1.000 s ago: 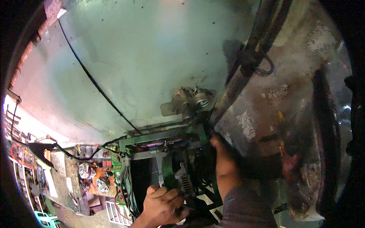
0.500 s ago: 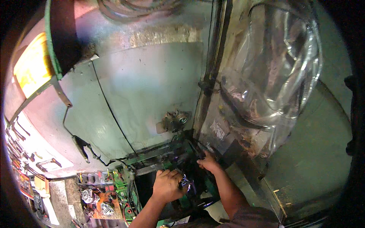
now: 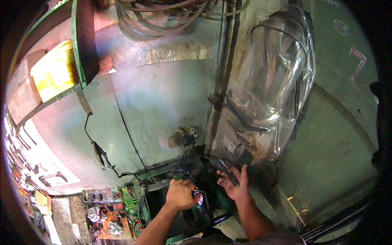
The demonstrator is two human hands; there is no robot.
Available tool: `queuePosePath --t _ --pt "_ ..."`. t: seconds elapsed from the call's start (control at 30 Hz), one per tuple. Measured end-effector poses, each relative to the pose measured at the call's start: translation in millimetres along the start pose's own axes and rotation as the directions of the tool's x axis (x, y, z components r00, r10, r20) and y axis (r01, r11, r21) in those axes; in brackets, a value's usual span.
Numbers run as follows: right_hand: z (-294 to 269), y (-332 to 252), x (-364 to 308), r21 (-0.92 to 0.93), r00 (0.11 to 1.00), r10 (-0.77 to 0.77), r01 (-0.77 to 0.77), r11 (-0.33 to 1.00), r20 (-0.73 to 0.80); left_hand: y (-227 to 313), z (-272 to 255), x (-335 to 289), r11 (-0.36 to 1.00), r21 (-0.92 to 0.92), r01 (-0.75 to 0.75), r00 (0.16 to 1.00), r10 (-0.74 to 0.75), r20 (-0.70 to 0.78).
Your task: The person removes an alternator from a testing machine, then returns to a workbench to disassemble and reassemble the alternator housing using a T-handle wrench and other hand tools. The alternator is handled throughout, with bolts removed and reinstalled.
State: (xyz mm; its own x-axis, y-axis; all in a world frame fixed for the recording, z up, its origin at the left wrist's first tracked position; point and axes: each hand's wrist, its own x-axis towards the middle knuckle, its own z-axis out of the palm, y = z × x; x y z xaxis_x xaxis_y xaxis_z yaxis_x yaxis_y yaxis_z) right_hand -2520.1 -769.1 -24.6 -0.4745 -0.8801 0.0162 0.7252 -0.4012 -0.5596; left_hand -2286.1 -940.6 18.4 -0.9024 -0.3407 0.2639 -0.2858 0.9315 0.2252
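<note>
My left hand (image 3: pixel 179 195) is closed in a fist above a dark green metal frame (image 3: pixel 220 200). A short dark rod end and a shiny metal part (image 3: pixel 199 197) show beside its thumb side; the rest of what it grips is hidden. To the right, my right hand (image 3: pixel 239 185) has its palm turned up and its fingers loosely curled. Across its fingers and palm lies a dark bar (image 3: pixel 228 175), slanting up and left toward the frame's corner. A greasy metal fitting (image 3: pixel 185 136) sits on the green panel behind.
Looped belts (image 3: pixel 163 20) hang at the top. Clear plastic sheeting (image 3: pixel 273 81) covers something on the right. A black clamp on a cable (image 3: pixel 99 155) hangs at left, below a yellow container (image 3: pixel 55 71). Metal parts lie on an orange board (image 3: pixel 116 224).
My right hand has loosened its fingers on the dark bar and turned its palm up. My left hand stays closed in nearly the same place. The view has shifted.
</note>
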Motion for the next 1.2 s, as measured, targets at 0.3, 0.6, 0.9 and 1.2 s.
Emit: queuePosePath --t 0.3,0.6,0.9,1.2 --pt "26.3 8.2 128.9 -0.670 0.916 -0.396 0.251 0.698 -0.069 4.6 -0.5 1.2 0.996 0.005 0.087 0.991 -0.087 0.098" --pt "24.1 -42.5 315.9 -0.589 0.939 -0.173 -0.038 0.807 -0.297 12.3 -8.7 1.6 0.993 0.033 0.109 0.992 -0.111 0.064" --pt "17.5 -47.6 381.7 -0.445 0.914 -0.037 -0.161 0.881 -0.404 9.5 -6.3 1.2 0.996 -0.018 0.087 0.996 -0.086 0.018" --pt "29.4 -55.2 383.4 -0.355 0.904 -0.050 -0.116 0.928 -0.425 8.9 -14.5 0.8 0.998 0.030 0.054 0.996 -0.056 0.066"
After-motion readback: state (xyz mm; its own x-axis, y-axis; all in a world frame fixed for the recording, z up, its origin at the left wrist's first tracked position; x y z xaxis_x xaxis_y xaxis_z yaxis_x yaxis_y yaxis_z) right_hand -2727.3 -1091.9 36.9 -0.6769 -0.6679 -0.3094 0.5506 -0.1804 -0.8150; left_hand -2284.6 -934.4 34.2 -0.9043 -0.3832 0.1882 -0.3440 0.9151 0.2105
